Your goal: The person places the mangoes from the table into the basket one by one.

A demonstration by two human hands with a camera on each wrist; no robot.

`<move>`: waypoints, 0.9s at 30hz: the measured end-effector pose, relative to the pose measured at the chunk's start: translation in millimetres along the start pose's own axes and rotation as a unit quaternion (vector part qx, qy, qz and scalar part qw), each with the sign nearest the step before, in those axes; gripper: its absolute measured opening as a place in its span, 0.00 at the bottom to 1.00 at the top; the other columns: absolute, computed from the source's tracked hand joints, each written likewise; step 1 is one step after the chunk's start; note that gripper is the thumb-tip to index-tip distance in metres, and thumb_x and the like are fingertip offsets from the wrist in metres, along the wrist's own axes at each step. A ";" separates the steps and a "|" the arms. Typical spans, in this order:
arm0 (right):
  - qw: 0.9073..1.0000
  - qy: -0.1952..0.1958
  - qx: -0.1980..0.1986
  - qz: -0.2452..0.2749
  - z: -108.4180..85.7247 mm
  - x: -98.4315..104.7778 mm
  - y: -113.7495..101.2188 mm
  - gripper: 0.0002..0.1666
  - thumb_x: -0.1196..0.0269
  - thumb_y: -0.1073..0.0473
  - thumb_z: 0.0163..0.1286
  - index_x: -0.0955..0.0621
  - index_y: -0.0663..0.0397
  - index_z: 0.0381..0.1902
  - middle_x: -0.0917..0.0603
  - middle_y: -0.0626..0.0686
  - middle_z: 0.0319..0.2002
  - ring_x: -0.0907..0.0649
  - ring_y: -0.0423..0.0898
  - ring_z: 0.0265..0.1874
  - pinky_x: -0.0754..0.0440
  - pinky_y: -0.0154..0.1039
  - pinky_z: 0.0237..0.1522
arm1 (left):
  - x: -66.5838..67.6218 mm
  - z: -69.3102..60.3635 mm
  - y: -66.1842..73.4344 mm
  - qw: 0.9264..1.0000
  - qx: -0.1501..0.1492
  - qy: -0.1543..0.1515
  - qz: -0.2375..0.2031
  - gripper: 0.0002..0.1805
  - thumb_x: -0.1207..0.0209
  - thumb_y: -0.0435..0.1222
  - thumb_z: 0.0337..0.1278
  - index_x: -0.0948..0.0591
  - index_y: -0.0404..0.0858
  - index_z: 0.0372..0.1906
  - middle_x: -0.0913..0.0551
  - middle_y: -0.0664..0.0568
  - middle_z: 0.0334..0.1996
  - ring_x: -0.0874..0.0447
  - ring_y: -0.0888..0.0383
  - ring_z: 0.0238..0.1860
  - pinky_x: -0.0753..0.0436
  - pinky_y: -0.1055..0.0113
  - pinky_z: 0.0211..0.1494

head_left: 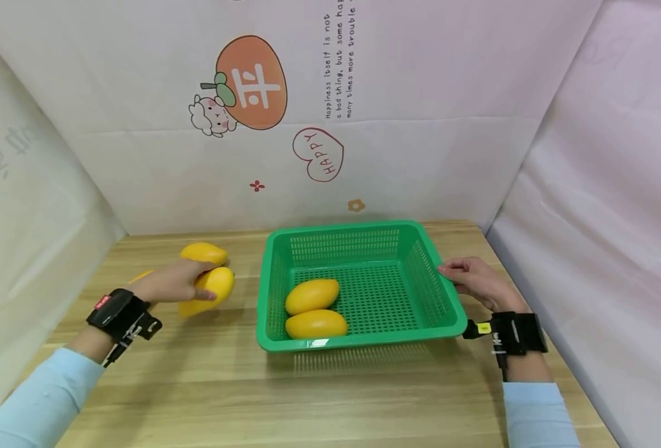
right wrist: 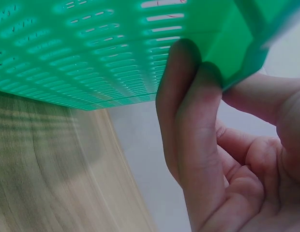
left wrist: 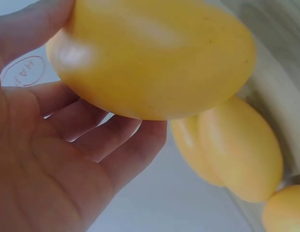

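My left hand [head_left: 176, 281] grips a yellow mango [head_left: 220, 283] between thumb and fingers, left of the basket. In the left wrist view, the held mango [left wrist: 155, 58] fills the top, with the fingertips along its side. Just behind the hand lies another mango [head_left: 203, 252]. My right hand [head_left: 478, 280] pinches the right rim of a green plastic basket [head_left: 358, 341]; the right wrist view shows fingers [right wrist: 201, 130] under the rim, against the slotted wall. Two mangoes [head_left: 312, 296] lie side by side in the basket's left part.
More mangoes [left wrist: 242, 147] appear beyond the held one in the left wrist view; one [head_left: 140, 275] is mostly covered by the left hand. The wooden table [head_left: 308, 404] meets a printed white cloth [head_left: 420, 155] at the back, with cloth at both sides too.
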State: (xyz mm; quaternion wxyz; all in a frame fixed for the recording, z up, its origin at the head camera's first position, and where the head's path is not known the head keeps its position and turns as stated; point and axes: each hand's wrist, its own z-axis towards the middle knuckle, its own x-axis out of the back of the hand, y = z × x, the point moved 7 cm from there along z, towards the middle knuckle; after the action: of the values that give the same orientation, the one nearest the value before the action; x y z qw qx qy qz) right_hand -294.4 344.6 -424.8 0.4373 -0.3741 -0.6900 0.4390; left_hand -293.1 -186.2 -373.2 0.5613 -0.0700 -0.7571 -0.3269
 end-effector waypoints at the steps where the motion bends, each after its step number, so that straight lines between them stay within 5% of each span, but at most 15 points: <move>1: 1.000 0.000 0.000 0.001 0.3 0.0 0.1 0.25 0.43 0.53 0.77 0.25 0.73 0.54 0.18 0.45 0.34 0.15 0.36 0.35 0.15 0.33 0.43 | 2.2 1.0 1.9 1.000 0.001 0.002 0.002 0.21 0.33 0.42 0.60 0.22 0.36 0.53 0.24 0.53 0.36 0.29 0.57 0.37 0.28 0.61 0.43; 16: 1.000 -0.006 0.004 -0.010 1.3 -0.3 0.9 0.30 0.44 0.51 0.78 0.28 0.77 0.61 0.15 0.48 0.40 0.13 0.38 0.39 0.15 0.35 0.46 | 22.7 19.8 28.0 1.000 -0.007 0.012 0.010 0.24 0.34 0.49 0.61 0.20 0.36 0.53 0.19 0.53 0.35 0.27 0.57 0.35 0.27 0.62 0.42; 23: 1.000 -0.008 0.007 -0.007 0.2 -1.0 0.0 0.30 0.44 0.51 0.77 0.28 0.77 0.60 0.15 0.49 0.39 0.13 0.39 0.39 0.15 0.35 0.46 | 26.1 27.0 31.8 1.000 0.001 0.015 0.017 0.29 0.34 0.51 0.59 0.21 0.35 0.57 0.17 0.50 0.43 0.24 0.55 0.40 0.24 0.59 0.46; 27: 1.000 -0.007 0.008 -0.005 -0.4 -1.7 -0.7 0.30 0.43 0.51 0.77 0.27 0.77 0.58 0.15 0.48 0.38 0.14 0.38 0.38 0.15 0.35 0.45 | 26.9 32.2 34.1 1.000 -0.001 0.017 0.015 0.27 0.34 0.52 0.58 0.20 0.36 0.52 0.18 0.50 0.38 0.25 0.55 0.37 0.25 0.60 0.43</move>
State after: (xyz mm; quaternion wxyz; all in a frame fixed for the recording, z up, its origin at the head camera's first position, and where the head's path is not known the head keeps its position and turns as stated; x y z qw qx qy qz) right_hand -293.5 342.9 -424.6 0.4374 -0.3645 -0.6914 0.4448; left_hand -312.6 -148.3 -340.0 0.5792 -0.0765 -0.7457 -0.3203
